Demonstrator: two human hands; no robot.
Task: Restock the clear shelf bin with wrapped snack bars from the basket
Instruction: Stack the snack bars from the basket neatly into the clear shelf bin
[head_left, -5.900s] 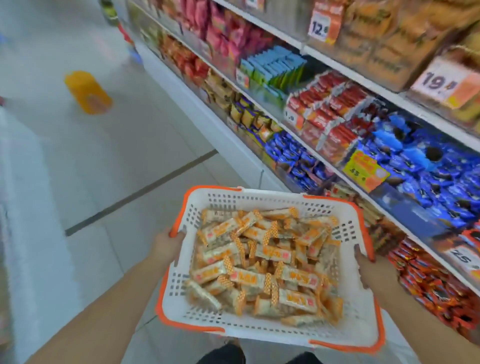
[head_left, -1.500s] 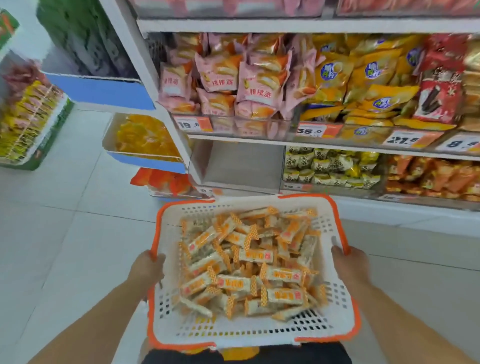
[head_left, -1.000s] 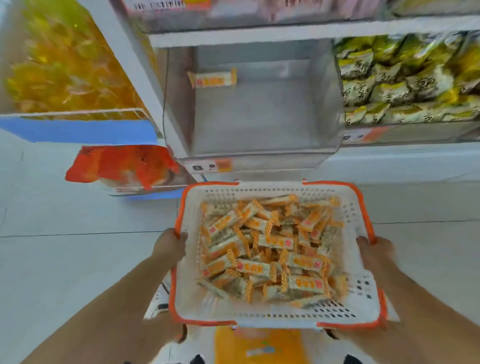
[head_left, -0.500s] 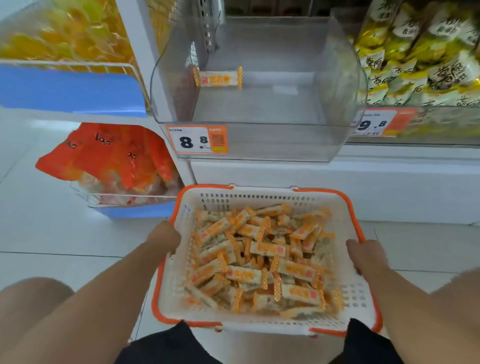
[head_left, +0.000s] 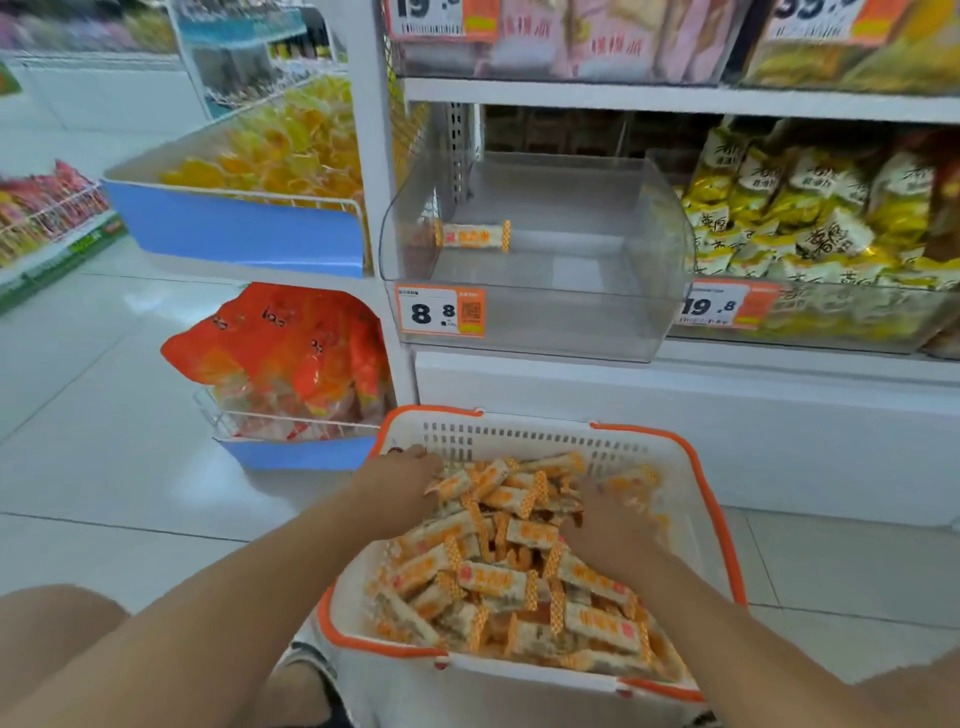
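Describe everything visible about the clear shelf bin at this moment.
The clear plastic shelf bin sits on the lowest white shelf, beside the white upright post, above the basket. It is an open-topped transparent box with rounded front corners and a low front wall. An orange and white price tag reading 8.8 is fixed to its front left. Inside lies one wrapped snack bar, flat, near the left wall; the rest of the floor shows bare. Neither hand touches it.

Both hands (head_left: 402, 480) now in bars (head_left: 498, 577).
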